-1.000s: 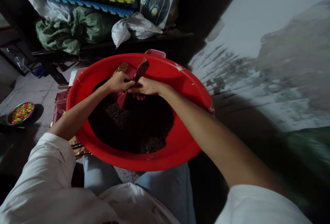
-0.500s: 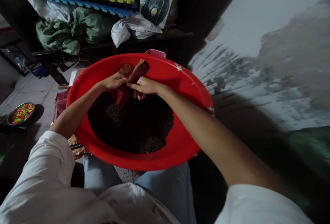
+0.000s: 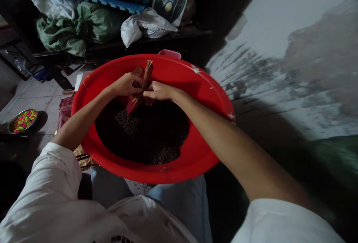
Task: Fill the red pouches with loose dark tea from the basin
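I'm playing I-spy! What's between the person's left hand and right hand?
In the head view, a reddish packet stands between the left hand and the right hand.

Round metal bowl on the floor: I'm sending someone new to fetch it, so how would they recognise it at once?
Start at the big red tub in front of the person. Go past its left side to the tiled floor. The round metal bowl there holds small bright pieces, pink, yellow and green, while the tub's dark contents look brown to black.
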Action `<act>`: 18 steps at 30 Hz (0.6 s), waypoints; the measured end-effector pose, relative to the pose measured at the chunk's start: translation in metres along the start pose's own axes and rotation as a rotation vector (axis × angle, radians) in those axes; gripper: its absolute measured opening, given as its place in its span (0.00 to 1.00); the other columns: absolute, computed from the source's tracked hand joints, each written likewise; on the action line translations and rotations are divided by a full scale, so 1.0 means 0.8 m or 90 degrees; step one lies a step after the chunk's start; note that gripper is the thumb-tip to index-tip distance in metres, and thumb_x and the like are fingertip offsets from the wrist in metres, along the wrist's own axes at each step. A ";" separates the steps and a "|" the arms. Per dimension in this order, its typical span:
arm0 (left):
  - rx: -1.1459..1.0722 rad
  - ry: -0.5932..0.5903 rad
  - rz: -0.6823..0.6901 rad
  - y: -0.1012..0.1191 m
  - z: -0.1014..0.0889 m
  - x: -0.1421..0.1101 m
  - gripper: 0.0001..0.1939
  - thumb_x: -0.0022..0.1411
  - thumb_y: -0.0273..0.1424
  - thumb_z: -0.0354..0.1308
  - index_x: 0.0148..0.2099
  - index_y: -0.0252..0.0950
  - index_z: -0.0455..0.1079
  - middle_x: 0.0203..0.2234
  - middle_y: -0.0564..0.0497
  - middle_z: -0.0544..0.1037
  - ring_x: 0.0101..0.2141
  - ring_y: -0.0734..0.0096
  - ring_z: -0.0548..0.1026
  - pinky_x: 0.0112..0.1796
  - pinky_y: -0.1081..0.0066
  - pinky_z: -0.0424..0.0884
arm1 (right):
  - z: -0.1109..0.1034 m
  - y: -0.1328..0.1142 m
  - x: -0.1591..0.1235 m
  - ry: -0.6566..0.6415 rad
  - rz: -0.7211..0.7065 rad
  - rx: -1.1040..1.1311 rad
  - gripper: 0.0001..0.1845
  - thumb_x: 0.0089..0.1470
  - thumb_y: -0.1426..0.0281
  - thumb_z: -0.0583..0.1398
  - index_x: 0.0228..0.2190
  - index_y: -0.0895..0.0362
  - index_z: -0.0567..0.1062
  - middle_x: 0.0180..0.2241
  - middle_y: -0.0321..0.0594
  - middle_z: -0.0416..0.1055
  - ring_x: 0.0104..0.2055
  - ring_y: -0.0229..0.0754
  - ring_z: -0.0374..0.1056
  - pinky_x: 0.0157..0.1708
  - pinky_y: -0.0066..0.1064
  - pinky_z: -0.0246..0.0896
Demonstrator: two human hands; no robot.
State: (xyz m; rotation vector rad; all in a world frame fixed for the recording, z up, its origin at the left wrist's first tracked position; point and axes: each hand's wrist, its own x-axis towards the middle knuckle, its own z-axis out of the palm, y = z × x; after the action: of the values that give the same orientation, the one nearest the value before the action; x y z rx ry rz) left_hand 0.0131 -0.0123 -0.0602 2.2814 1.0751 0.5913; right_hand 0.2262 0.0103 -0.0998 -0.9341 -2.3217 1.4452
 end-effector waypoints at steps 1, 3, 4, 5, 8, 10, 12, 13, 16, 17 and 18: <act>0.014 0.006 0.002 0.001 0.002 0.000 0.04 0.59 0.27 0.67 0.32 0.33 0.78 0.23 0.54 0.79 0.24 0.77 0.72 0.28 0.75 0.64 | 0.000 0.000 0.000 0.000 0.004 0.004 0.20 0.65 0.52 0.68 0.31 0.55 0.78 0.26 0.43 0.80 0.30 0.47 0.78 0.34 0.39 0.78; 0.050 0.032 0.010 0.003 0.005 0.001 0.06 0.58 0.27 0.69 0.30 0.33 0.77 0.22 0.54 0.77 0.24 0.77 0.70 0.28 0.74 0.62 | -0.001 -0.003 -0.001 -0.005 0.012 0.016 0.18 0.65 0.54 0.67 0.32 0.54 0.78 0.26 0.43 0.80 0.30 0.47 0.78 0.38 0.42 0.80; 0.068 0.045 0.014 0.005 0.006 0.001 0.07 0.57 0.27 0.70 0.30 0.33 0.76 0.22 0.54 0.76 0.24 0.77 0.69 0.28 0.73 0.61 | -0.001 -0.005 -0.002 -0.010 0.018 0.019 0.17 0.66 0.54 0.66 0.32 0.54 0.78 0.26 0.43 0.79 0.30 0.47 0.78 0.40 0.43 0.80; 0.081 0.051 0.016 0.008 0.007 0.000 0.07 0.56 0.27 0.70 0.30 0.34 0.76 0.23 0.54 0.76 0.25 0.76 0.68 0.28 0.73 0.61 | -0.002 -0.007 -0.004 -0.016 0.026 0.021 0.17 0.66 0.55 0.66 0.32 0.54 0.78 0.25 0.43 0.79 0.31 0.48 0.78 0.41 0.44 0.81; 0.094 0.035 0.021 0.012 0.004 0.000 0.03 0.58 0.27 0.67 0.32 0.33 0.77 0.26 0.53 0.78 0.26 0.75 0.70 0.30 0.72 0.64 | -0.004 -0.011 -0.007 -0.031 0.045 0.022 0.17 0.67 0.55 0.63 0.31 0.54 0.79 0.24 0.44 0.79 0.33 0.50 0.79 0.44 0.43 0.80; 0.110 0.042 0.023 0.013 0.000 -0.002 0.03 0.59 0.27 0.64 0.33 0.34 0.76 0.27 0.52 0.78 0.27 0.74 0.70 0.31 0.71 0.65 | -0.007 -0.011 -0.008 -0.032 0.051 0.030 0.21 0.68 0.54 0.61 0.30 0.55 0.80 0.25 0.47 0.79 0.33 0.50 0.79 0.44 0.43 0.80; 0.151 0.073 0.010 0.013 -0.005 -0.004 0.05 0.60 0.28 0.63 0.31 0.35 0.73 0.25 0.53 0.75 0.26 0.74 0.68 0.31 0.70 0.63 | -0.012 -0.009 -0.008 -0.023 0.066 0.037 0.24 0.69 0.53 0.60 0.29 0.56 0.81 0.26 0.48 0.80 0.32 0.49 0.78 0.44 0.42 0.79; 0.178 0.087 -0.003 0.013 -0.007 -0.005 0.08 0.60 0.28 0.64 0.29 0.36 0.70 0.23 0.54 0.73 0.25 0.74 0.65 0.30 0.69 0.61 | -0.014 -0.008 -0.007 -0.016 0.078 0.039 0.25 0.69 0.53 0.60 0.29 0.57 0.81 0.27 0.49 0.81 0.31 0.48 0.78 0.43 0.42 0.79; 0.251 0.116 -0.043 0.016 -0.013 -0.010 0.14 0.60 0.29 0.65 0.26 0.38 0.63 0.20 0.55 0.66 0.24 0.73 0.61 0.30 0.67 0.56 | -0.023 -0.009 -0.010 -0.013 0.157 0.049 0.23 0.69 0.56 0.62 0.26 0.57 0.81 0.26 0.49 0.81 0.28 0.46 0.77 0.40 0.38 0.77; 0.267 0.124 -0.048 0.018 -0.015 -0.011 0.14 0.60 0.29 0.65 0.26 0.39 0.63 0.20 0.54 0.66 0.24 0.72 0.61 0.30 0.66 0.56 | -0.025 -0.010 -0.012 -0.020 0.199 0.050 0.23 0.69 0.58 0.62 0.26 0.57 0.81 0.26 0.48 0.81 0.27 0.45 0.76 0.37 0.37 0.76; 0.279 0.132 -0.050 0.020 -0.016 -0.012 0.13 0.60 0.29 0.64 0.27 0.39 0.64 0.21 0.54 0.66 0.24 0.71 0.62 0.31 0.66 0.57 | -0.027 -0.013 -0.015 -0.033 0.250 0.044 0.23 0.70 0.59 0.62 0.26 0.57 0.82 0.26 0.48 0.81 0.27 0.44 0.77 0.35 0.35 0.75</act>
State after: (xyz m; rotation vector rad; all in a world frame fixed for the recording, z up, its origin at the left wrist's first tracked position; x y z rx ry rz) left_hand 0.0088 -0.0250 -0.0421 2.5702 1.5125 0.6189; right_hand 0.2423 0.0150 -0.0794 -1.4071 -2.1910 1.6982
